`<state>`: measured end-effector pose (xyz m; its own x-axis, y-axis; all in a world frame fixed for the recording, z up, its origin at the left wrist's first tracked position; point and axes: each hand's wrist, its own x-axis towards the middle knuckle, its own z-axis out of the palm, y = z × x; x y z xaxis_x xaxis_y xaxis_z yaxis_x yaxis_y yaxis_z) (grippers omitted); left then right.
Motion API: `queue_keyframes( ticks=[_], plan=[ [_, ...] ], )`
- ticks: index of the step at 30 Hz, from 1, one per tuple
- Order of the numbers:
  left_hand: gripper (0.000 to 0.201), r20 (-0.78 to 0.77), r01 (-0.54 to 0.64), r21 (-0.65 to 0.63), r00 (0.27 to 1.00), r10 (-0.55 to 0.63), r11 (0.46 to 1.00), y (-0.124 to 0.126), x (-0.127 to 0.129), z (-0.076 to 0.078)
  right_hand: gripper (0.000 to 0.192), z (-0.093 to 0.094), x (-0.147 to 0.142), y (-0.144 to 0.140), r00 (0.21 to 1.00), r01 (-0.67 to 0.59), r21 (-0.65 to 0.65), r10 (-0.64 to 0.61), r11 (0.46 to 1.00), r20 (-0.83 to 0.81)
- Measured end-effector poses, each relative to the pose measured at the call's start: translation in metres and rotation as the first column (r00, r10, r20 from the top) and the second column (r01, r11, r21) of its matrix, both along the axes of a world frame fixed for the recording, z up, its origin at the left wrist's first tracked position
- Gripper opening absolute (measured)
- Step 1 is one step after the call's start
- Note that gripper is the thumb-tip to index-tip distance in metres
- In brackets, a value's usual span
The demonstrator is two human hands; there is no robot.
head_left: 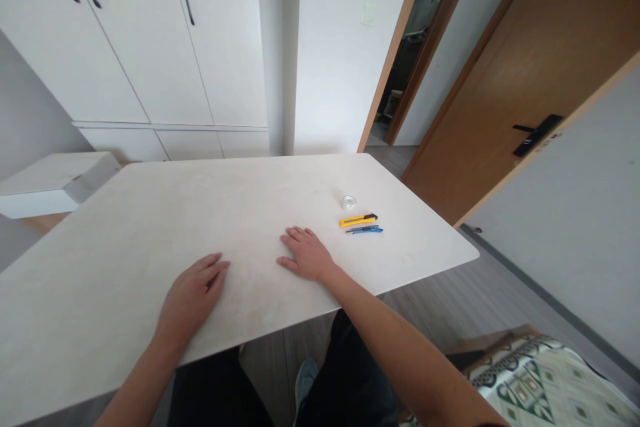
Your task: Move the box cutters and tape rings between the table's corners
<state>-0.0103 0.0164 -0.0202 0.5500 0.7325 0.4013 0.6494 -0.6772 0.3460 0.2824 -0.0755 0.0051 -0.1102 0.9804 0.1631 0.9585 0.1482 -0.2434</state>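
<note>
My left hand [193, 293] rests on the white table [165, 213] near its front edge, fingers stretched out and holding nothing. To its right, my right hand [306, 253] lies palm down on the tabletop with its fingers spread. Beyond and to the right of that hand are a yellow utility knife [358, 220] with a black end and, just in front of it, a slim blue tool [365, 230], perhaps a pen or small knife. A small roll of clear tape [349, 202] sits behind the yellow knife. Neither hand touches these items.
A white box [55, 177] stands past the table's left side. White cabinets [215, 40] line the far wall. On the right is a wooden door [520, 53] with a black handle, and a chair with a patterned cover [545, 380] is at lower right.
</note>
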Motion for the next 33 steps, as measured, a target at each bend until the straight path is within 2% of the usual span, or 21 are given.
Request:
queue_keyframes(
  ticks=[13,15,18,21,24,26,28,30,33],
  plan=[
    [0.044,0.012,-0.006,-0.004,1.0,0.006,1.0,0.0,0.001,0.002,0.064,0.001,-0.001,0.0,1.0,0.005,-0.01,-0.005,1.0,-0.011],
    [0.044,0.005,-0.002,-0.007,1.0,0.002,1.0,0.0,0.001,0.001,0.061,0.002,-0.001,0.0,1.0,-0.001,-0.006,0.001,1.0,-0.023],
    [0.044,0.007,-0.006,-0.003,1.0,0.006,1.0,-0.001,0.001,0.001,0.046,0.005,0.007,-0.004,0.997,-0.051,-0.014,0.05,0.999,-0.066],
    [0.044,0.013,-0.006,0.005,1.0,0.006,1.0,-0.001,0.002,0.002,0.032,0.014,0.036,-0.018,0.993,-0.045,0.011,0.046,0.999,-0.111],
    [0.045,0.018,-0.002,0.006,1.0,0.002,1.0,-0.001,0.003,0.002,0.029,0.029,0.086,-0.04,0.989,0.132,0.055,-0.128,0.99,-0.079],
    [0.044,0.021,0.0,0.006,1.0,0.0,1.0,0.0,0.003,0.001,0.028,0.039,0.122,-0.056,0.963,0.268,0.071,-0.267,0.961,-0.018],
    [0.044,0.023,0.0,0.01,1.0,0.0,1.0,0.0,0.003,0.0,0.028,0.046,0.151,-0.068,0.935,0.35,0.058,-0.353,0.935,0.044],
    [0.044,0.021,-0.001,0.017,1.0,0.001,1.0,0.001,0.003,-0.001,0.029,0.049,0.171,-0.076,0.923,0.376,0.022,-0.376,0.927,0.086],
    [0.044,0.005,0.004,0.029,1.0,-0.004,1.0,0.001,0.003,-0.001,0.034,0.046,0.182,-0.08,0.923,0.369,-0.028,-0.362,0.929,0.132]
  ],
)
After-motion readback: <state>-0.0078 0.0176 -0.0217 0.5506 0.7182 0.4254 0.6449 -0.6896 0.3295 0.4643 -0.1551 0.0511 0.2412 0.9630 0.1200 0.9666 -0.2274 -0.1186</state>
